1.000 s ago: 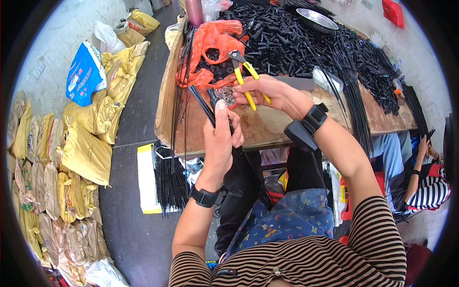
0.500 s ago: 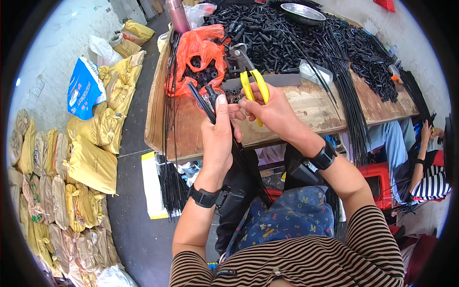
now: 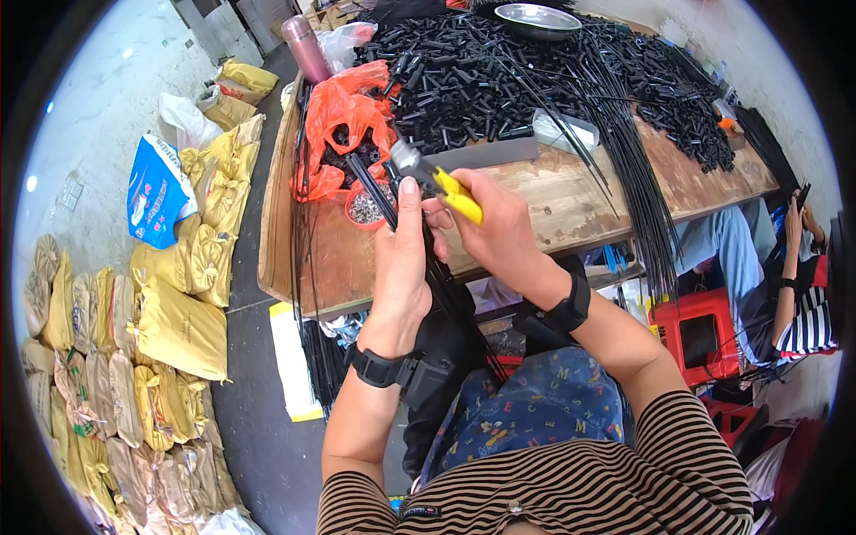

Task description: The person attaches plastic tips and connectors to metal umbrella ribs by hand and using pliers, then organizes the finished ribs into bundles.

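Above the near edge of the worn wooden bench (image 3: pixel 571 192), between both hands: thin black rod (image 3: pixel 373 189), slanting from upper left down toward the lap. Pinched upright in the left hand (image 3: pixel 401 259), thumb pressed along the shaft. Closed around the yellow-handled steel pliers (image 3: pixel 437 178): right hand (image 3: pixel 490 227), plier nose set against the rod just above the left thumb tip. Whether the nose bites the rod or only touches it: cannot tell.

Changed since half a second ago: pliers swung from handles-up to a slant with the nose toward upper left; both hands drawn closer to the body and slightly right. Judged as tool brought onto the rod end for a crimp or cut, work now at the contact stage.

Just behind the rod tip: small red bowl of grey metal bits (image 3: pixel 366 207), and an orange plastic bag of black parts (image 3: pixel 343 116). Further back: large heap of black plastic tubes (image 3: pixel 481 80), loose long black rods (image 3: pixel 624 160) trailing over the near edge, pink flask (image 3: pixel 306 49), steel dish (image 3: pixel 539 18).

Open room: bare bench strip right of the right hand; free air between bench edge and lap. Left side limited by hanging rod bundle (image 3: pixel 312 339) at the bench corner; right side by a seated person (image 3: pixel 794 294) and red stool (image 3: pixel 704 334). On the floor at far left: yellow sacks (image 3: pixel 169 321).
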### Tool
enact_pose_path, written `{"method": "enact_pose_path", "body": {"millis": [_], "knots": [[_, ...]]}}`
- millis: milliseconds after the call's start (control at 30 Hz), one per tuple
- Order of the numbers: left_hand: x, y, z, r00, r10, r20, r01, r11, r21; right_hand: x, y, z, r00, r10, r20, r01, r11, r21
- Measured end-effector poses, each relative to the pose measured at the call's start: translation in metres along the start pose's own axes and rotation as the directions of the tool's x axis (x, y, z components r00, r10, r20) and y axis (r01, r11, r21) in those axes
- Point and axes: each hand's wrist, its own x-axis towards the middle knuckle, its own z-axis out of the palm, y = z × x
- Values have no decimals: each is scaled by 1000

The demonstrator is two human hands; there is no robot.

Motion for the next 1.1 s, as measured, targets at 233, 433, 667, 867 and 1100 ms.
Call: {"method": "enact_pose_path", "body": {"millis": [233, 433, 667, 867, 1100], "knots": [[3, -7, -6, 998, 53, 42, -50, 996, -71, -1, 3, -4, 988, -152, -10, 152, 988, -27], [-1, 1, 1, 993, -28, 119, 29, 1000, -10, 3, 9, -17, 999, -38, 32, 34, 994, 107], [-5, 1, 16, 981, 66, 181, -61, 998, -33, 8, -17, -30, 789, 471, 394, -605, 482, 634], [-5, 0, 21, 978, 63, 200, -57, 998, -37, 6, -17, -34, 744, 494, 450, -645, 356, 676], [-4, -2, 25, 982, 86, 170, -88, 996, 6, 4, -15, -36, 713, 528, 461, -670, 318, 671]]}}
